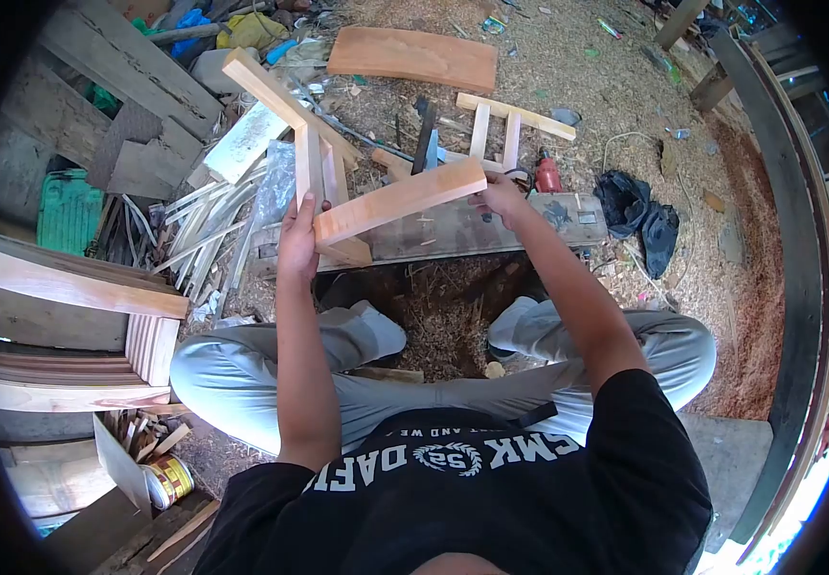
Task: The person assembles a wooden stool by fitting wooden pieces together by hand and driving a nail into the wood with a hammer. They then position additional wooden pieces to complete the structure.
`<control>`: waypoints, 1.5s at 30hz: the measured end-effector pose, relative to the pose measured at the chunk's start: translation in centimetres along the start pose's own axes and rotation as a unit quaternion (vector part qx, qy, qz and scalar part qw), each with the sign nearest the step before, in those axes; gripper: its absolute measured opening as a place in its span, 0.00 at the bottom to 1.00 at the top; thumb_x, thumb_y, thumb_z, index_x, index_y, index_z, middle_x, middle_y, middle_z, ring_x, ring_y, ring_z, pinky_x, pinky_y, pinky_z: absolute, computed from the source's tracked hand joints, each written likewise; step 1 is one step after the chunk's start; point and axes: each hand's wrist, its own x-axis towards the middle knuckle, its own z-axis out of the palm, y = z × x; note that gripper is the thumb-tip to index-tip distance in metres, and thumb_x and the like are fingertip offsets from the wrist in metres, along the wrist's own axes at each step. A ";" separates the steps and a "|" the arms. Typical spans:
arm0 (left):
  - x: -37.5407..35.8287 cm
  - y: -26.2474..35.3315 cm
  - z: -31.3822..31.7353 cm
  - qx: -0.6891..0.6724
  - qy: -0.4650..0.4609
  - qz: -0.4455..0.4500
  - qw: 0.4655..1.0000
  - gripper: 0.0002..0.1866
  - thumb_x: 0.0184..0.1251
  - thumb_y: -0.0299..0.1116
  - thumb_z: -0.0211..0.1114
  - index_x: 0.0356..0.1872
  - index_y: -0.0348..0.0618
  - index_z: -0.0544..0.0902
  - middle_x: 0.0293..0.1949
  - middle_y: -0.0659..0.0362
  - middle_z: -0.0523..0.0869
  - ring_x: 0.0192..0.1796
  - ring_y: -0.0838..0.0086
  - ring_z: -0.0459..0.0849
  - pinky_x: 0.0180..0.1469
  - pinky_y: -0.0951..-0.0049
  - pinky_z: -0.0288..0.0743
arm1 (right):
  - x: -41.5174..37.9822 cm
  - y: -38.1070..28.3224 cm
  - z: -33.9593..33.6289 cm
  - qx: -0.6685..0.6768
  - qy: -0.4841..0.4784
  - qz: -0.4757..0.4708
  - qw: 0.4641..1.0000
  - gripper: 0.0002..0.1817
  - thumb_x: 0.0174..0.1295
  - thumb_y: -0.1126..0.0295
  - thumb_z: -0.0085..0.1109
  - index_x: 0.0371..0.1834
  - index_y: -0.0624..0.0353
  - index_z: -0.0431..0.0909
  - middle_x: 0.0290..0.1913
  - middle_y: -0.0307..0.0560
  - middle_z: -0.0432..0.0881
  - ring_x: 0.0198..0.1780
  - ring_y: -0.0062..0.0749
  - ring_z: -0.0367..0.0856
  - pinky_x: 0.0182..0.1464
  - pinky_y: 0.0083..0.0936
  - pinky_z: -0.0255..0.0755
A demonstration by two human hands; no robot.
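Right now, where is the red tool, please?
In the head view, the red tool is right of centre, between the right hand and the black plastic.

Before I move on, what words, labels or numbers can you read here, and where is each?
"SMK", on the shirt.
"DAFI", also there; any further letters are lost in the folds.
"AND WE", in the shirt's smaller line; its ends are unclear.
Perhaps "52", inside the wreath; not certain.
Tin: label too small to read.
Held wood: no writing visible.
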 end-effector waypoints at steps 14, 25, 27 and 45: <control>0.3 0.3 -0.8 0.005 0.023 0.011 1.000 0.27 0.84 0.47 0.59 0.71 0.37 0.74 0.52 0.55 0.86 0.51 0.72 0.87 0.56 0.67 0.83 | 0.6 2.1 2.5 -0.030 0.003 0.014 0.999 0.16 0.75 0.60 0.61 0.56 0.59 0.83 0.44 0.42 0.88 0.36 0.23 0.84 0.38 0.25 0.79; 0.2 0.2 -0.7 -0.004 0.025 0.007 1.000 0.28 0.86 0.50 0.55 0.71 0.37 0.73 0.53 0.54 0.85 0.53 0.71 0.86 0.58 0.66 0.83 | 2.1 4.3 8.9 -0.269 0.051 -0.204 0.940 0.35 0.60 0.40 0.72 0.61 0.57 0.84 0.49 0.57 0.88 0.50 0.48 0.88 0.52 0.40 0.82; 0.4 0.0 -1.0 -0.011 0.005 0.010 1.000 0.28 0.86 0.50 0.54 0.71 0.37 0.73 0.54 0.54 0.85 0.52 0.72 0.85 0.58 0.67 0.83 | 2.6 5.0 9.8 -0.294 0.089 -0.244 0.920 0.37 0.57 0.38 0.73 0.61 0.54 0.84 0.52 0.61 0.88 0.54 0.53 0.88 0.54 0.44 0.82; -2.1 0.0 -2.6 -0.044 -0.063 0.005 0.997 0.18 0.79 0.31 0.64 0.66 0.43 0.79 0.46 0.60 0.86 0.48 0.75 0.85 0.54 0.70 0.82 | -2.7 -9.3 -2.1 0.038 0.083 -0.052 0.994 0.27 0.70 0.55 0.60 0.60 0.70 0.78 0.42 0.61 0.87 0.37 0.40 0.91 0.42 0.32 0.87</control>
